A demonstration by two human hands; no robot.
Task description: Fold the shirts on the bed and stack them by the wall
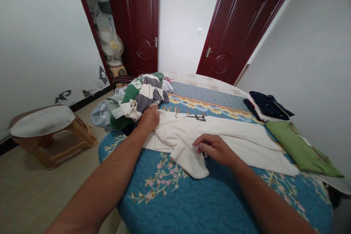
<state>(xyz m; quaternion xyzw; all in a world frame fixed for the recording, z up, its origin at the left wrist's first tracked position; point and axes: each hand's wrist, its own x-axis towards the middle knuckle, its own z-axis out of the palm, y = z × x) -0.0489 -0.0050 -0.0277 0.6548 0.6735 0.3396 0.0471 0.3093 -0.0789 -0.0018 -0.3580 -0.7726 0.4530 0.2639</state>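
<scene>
A white T-shirt (233,135) with a dark print lies lengthwise across the blue flowered quilted cover, folded over on itself. Its short sleeve (192,161) sticks out toward me. At the shirt's left end my left hand (150,119) is closed on the edge of the cloth, with its fingertips partly hidden. Just over the sleeve, my right hand (215,148) is half curled, thumb and fingers slightly apart, and no cloth shows between them. Directly beyond my left hand rises a heap of crumpled clothes (134,98) in green, grey and white.
Folded dark clothes (267,104) and a folded green garment (301,148) lie along the right side of the table. The quilted cover (175,204) drapes over the rounded table edge. A plastic stool (44,124) stands on the floor at left, and a fan (111,45) beyond the doorway.
</scene>
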